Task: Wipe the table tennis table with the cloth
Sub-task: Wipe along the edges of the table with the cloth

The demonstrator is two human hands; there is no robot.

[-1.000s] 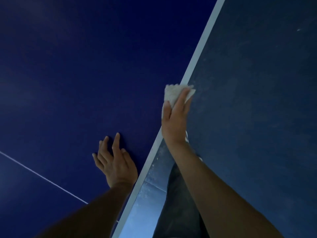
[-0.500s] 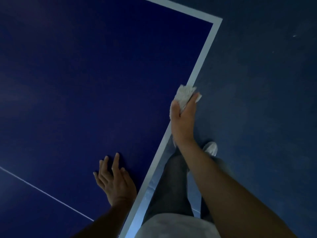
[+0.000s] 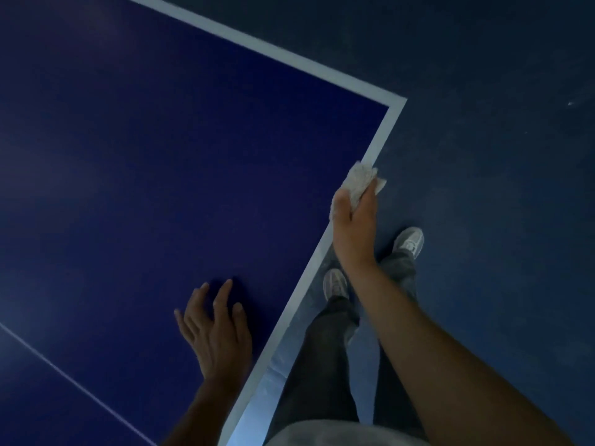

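Grey trousers (image 3: pixel 325 365) and pale shoes (image 3: pixel 410 241) stand on floor (image 3: pixel 483 188) beside the table (image 3: pixel 161 156).

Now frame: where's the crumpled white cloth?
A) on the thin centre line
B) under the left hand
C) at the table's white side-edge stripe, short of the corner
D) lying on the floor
C: the right hand grips the crumpled white cloth at the white edge stripe of the dark blue table tennis table, short of the corner; the left hand rests spread on the blue surface, holding no cloth.
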